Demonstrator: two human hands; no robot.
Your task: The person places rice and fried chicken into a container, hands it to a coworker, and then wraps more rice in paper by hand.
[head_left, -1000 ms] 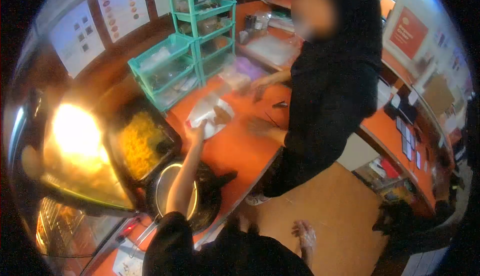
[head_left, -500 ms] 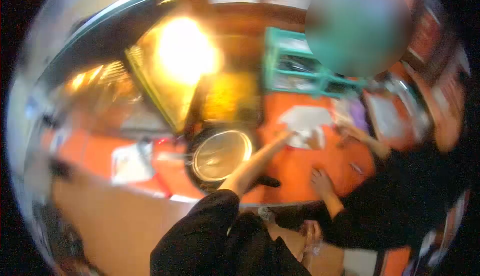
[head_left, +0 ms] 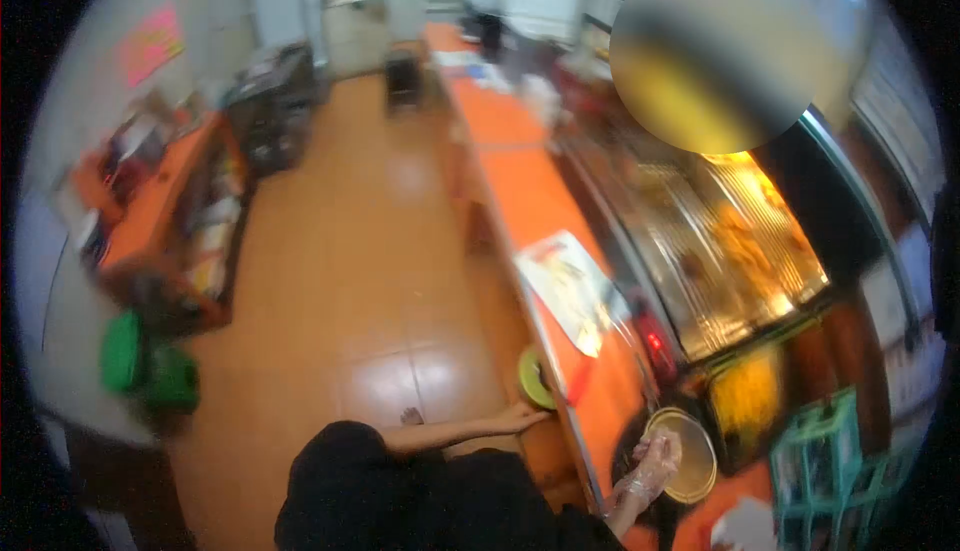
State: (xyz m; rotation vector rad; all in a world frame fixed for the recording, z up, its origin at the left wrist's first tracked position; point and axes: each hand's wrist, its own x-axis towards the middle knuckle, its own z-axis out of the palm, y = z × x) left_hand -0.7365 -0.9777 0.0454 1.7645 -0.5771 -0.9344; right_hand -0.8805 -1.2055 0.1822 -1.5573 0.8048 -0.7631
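Note:
My left hand [head_left: 524,418], bare, reaches to the counter's front side, fingers stretched out at the lower edge of a light green round thing [head_left: 536,379]. On my right hand [head_left: 660,458] is a clear plastic glove. Its fingers are bunched over the left rim of a round sieve [head_left: 693,463] with a pale rim. I cannot tell what lies between those fingers. Beneath the sieve, a dark round pan [head_left: 628,443] shows partly. Just ahead on the counter lies white paper [head_left: 566,289] with a metal utensil near its right edge.
The orange counter [head_left: 520,186] runs away from me. Along its right stand a lit glass food case [head_left: 735,251], a tray of yellow food [head_left: 746,401] and a teal rack [head_left: 822,451]. Green bins [head_left: 150,363] and an orange shelf unit [head_left: 165,216] line the left wall beyond tiled floor.
The view has swung left along the counter. My left hand has gone from the white paper to the green thing; my gloved right hand has risen from below the counter to the sieve.

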